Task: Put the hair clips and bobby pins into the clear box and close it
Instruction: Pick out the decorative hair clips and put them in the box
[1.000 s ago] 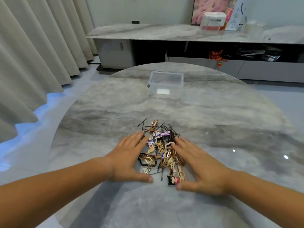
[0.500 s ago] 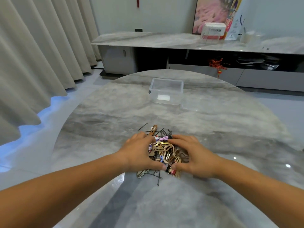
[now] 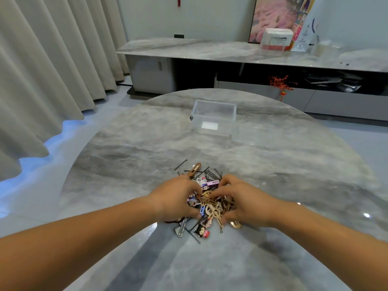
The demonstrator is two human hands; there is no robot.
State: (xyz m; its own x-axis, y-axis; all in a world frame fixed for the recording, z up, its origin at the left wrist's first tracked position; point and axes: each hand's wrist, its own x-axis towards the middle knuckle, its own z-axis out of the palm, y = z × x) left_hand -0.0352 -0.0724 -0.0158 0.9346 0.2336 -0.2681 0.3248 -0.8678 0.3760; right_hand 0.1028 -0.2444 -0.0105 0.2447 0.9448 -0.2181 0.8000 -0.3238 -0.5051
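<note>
1. Head view: my left hand [image 3: 176, 201] and right hand [image 3: 244, 199] are cupped round the pile of hair clips and bobby pins [image 3: 206, 203], fingers curled in, squeezing a bunch between both palms.
2. Pile sits on the marble table [image 3: 126, 156], near edge, close to me. Can't tell if the bunch is off the surface.
3. Strays outside my grip: black bobby pins [image 3: 207, 172] on the far side, a cartoon-figure clip [image 3: 202, 231] and a gold clip [image 3: 235, 224] on the near side.
4. Clear box [image 3: 213, 117] is open and looks empty, well apart, farther across the table; its lid [image 3: 244, 134] seems to lie flat just beside it.
5. Progress: nothing boxed yet. Left: carry load over, collect strays, close lid.
</note>
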